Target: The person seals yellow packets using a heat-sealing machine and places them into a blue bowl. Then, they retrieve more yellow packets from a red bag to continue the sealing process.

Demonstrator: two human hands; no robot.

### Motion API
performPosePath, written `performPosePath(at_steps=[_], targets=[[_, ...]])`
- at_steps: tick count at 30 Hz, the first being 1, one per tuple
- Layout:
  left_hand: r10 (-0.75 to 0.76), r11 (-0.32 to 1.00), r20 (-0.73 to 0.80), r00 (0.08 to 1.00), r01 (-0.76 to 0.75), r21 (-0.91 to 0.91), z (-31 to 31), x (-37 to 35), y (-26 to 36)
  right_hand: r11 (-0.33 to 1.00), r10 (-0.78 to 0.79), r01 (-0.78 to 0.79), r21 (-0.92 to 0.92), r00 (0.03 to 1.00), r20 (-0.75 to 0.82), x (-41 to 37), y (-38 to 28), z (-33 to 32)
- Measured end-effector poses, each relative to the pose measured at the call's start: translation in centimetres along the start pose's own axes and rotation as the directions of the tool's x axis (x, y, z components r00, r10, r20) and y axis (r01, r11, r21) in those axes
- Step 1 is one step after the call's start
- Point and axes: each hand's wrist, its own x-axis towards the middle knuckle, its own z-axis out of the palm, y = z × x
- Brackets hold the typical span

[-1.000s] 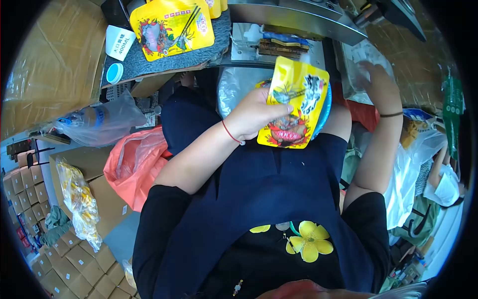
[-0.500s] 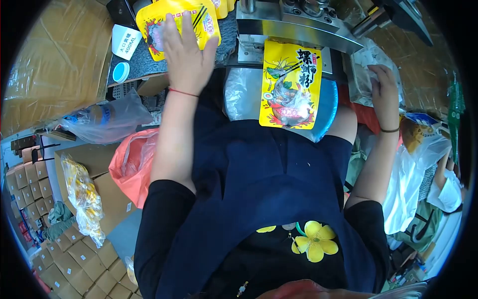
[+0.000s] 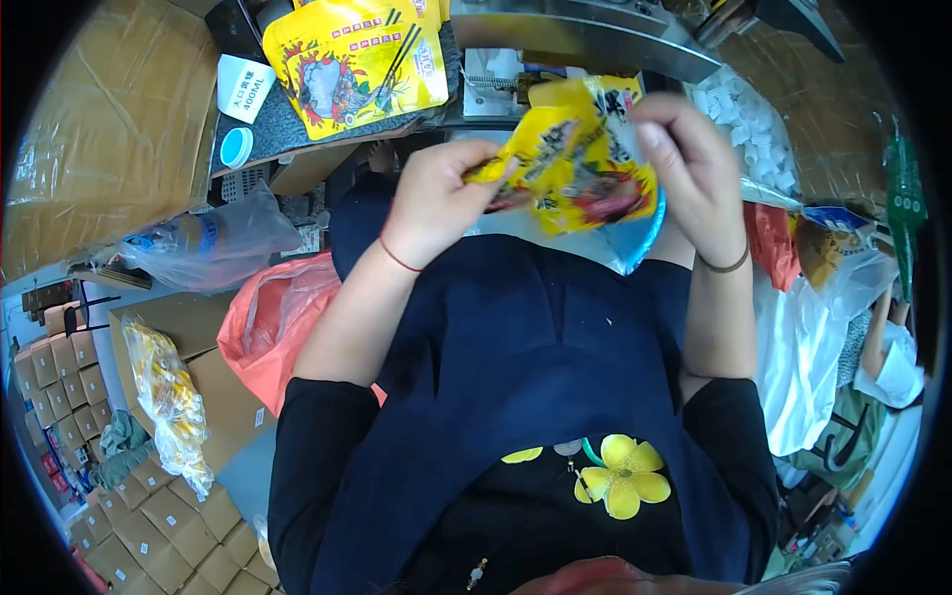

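The yellow pouch (image 3: 575,169) is bunched up between both hands, so its print is folded over itself and its lower edge is lost against the blue basin (image 3: 643,230) behind it. The left hand (image 3: 436,203) pinches the pouch's left end between thumb and curled fingers. The right hand (image 3: 684,164) grips the right end with its fingers closed over the top, and its thumb is hidden behind the foil. The pouch's mouth seems to face the machine, though the crumpling makes that hard to read.

Half a second ago the pouch hung flat under the metal sealer (image 3: 585,35), the left hand lay on the second pouch (image 3: 357,59) on the grey mat, and the right hand was off among the white packets (image 3: 749,124). Both hands have since come together at chest height, in front of the sealer.

The sealer's edge sits just above the knuckles. A white cup (image 3: 243,87) and an orange bag (image 3: 268,317) crowd the left side, and there is open room only down toward the lap.
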Motion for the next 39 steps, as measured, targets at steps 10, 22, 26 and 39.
performPosePath(at_steps=[10,22,26,39], targets=[[-0.046,0.959,0.313,0.949,0.13,-0.252,5.7,0.0,0.6,0.995,0.04,-0.025,0.092,0.985,-0.169,0.3,0.9,-1.8],[-0.049,0.545,0.598,0.8,0.523,-0.655,7.6,0.0,1.5,0.898,0.063,0.0,-0.44,0.99,0.129,0.8,1.5,-4.9],[-0.071,0.523,0.507,0.859,0.465,-0.714,6.3,1.7,0.4,0.617,0.14,-0.029,-0.786,0.987,0.074,0.0,8.6,-8.7],[0.071,0.997,-0.482,0.873,-0.076,0.008,-0.2,5.2,-2.5,0.673,0.03,-0.03,-0.739,0.999,-0.014,-2.0,10.7,-9.0]])
